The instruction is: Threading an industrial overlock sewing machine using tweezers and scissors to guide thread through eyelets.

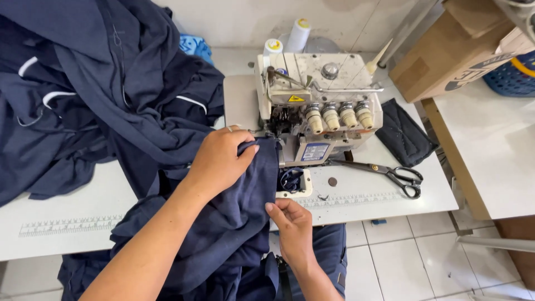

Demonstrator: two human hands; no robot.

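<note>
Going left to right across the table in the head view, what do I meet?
Heap of navy cloth → left hand → sewing machine → scissors → folded dark cloth → cardboard box → blue basket.

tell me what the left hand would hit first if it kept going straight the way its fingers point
The left hand lies on the navy fabric with its fingers aimed right, toward the sewing machine. Going straight on, it would likely meet the machine's needle area first, though depth is hard to judge.
</note>
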